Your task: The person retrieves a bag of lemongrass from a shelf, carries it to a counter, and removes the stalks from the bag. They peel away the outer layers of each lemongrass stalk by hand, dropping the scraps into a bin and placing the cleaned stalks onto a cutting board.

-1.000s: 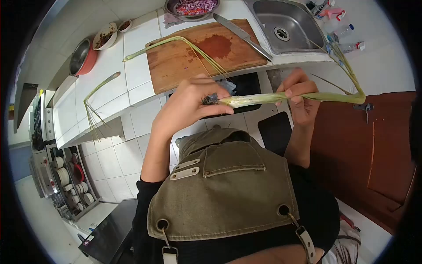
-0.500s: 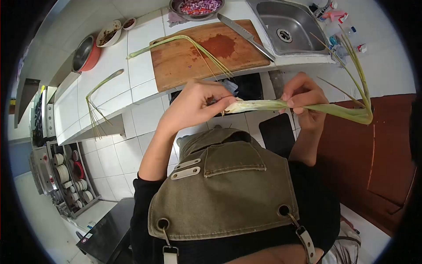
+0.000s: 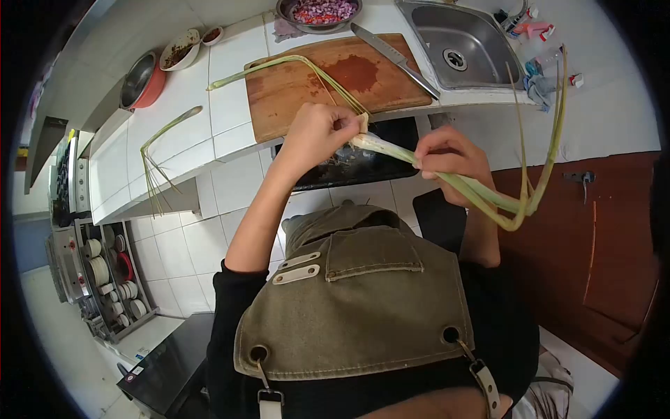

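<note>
A lemongrass stalk (image 3: 387,146) is held between my hands over the counter's front edge, its pale root end to the left and its long green leaves bent up on the right. My right hand (image 3: 453,160) grips the green middle of the stalk. At the root end, my left hand (image 3: 324,133) is closed in a pinch on a pale piece of its outer layer. Another lemongrass stalk (image 3: 279,61) lies bent across the wooden cutting board (image 3: 279,112). A smaller lemongrass stalk (image 3: 164,129) rests on the white tiles at left, leaves hanging over the edge.
A knife (image 3: 394,59) lies on the board's right side, near the steel sink (image 3: 419,31). Behind the board stands a bowl of chopped purple and red pieces (image 3: 321,26). Further left are a red bowl (image 3: 150,87) and a white dish (image 3: 167,52). Below my hands is a black bin (image 3: 335,171).
The root end has risen toward the board and the stalk now slopes down to the right. My left hand has moved up, with a pale piece showing at its fingertips.
</note>
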Tool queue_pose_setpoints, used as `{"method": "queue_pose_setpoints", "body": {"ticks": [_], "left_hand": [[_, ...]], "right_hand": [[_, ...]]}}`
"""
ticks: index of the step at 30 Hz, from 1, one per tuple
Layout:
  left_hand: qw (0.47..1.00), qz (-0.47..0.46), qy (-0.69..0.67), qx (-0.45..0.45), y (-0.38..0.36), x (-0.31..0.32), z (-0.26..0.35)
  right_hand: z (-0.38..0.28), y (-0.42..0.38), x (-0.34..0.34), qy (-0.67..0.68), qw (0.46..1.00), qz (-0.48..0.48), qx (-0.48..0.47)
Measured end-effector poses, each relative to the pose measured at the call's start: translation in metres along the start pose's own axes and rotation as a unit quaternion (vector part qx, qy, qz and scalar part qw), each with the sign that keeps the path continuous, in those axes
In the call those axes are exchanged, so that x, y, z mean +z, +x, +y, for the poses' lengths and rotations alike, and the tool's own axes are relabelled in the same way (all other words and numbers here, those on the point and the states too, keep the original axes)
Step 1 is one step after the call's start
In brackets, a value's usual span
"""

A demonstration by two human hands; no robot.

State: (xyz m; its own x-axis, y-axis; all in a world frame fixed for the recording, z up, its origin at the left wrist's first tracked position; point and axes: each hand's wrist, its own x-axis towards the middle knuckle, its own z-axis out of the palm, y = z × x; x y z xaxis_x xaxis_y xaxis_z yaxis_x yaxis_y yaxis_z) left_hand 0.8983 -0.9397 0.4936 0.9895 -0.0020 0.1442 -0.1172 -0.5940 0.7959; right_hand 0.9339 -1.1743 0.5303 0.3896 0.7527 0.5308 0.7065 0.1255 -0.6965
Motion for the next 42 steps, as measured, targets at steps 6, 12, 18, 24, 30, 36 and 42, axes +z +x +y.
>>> {"method": "queue_pose_setpoints", "body": {"ticks": [6, 12, 18, 24, 30, 36, 42], "left_hand": [[0.982, 0.041, -0.176, -0.054, 0.007, 0.017, -0.043], [0.94, 0.079, -0.309, -0.117, 0.006, 0.015, -0.03], [0.908, 0.099, -0.371, -0.169, 0.005, 0.024, -0.046], [0.912, 0.254, -0.247, -0.207, -0.009, 0.011, -0.075], [0.961, 0.143, -0.107, -0.213, -0.029, 0.021, -0.07], [0.973, 0.055, -0.03, -0.221, -0.042, 0.07, -0.125], [0.968, -0.007, 0.062, -0.242, -0.053, 0.113, -0.186]], "right_hand": [[0.007, -0.017, 0.007, -0.007, 1.0, 0.011, 0.016], [-0.005, -0.03, 0.017, -0.042, 0.998, 0.02, 0.052], [0.001, -0.042, 0.026, -0.083, 0.991, 0.105, 0.003], [0.005, -0.065, 0.018, -0.092, 0.958, 0.268, -0.037], [0.027, -0.083, 0.012, 0.101, 0.918, 0.377, 0.071], [0.049, -0.083, 0.023, 0.246, 0.86, 0.421, 0.149], [0.055, -0.079, 0.034, 0.309, 0.812, 0.442, 0.222]]}}
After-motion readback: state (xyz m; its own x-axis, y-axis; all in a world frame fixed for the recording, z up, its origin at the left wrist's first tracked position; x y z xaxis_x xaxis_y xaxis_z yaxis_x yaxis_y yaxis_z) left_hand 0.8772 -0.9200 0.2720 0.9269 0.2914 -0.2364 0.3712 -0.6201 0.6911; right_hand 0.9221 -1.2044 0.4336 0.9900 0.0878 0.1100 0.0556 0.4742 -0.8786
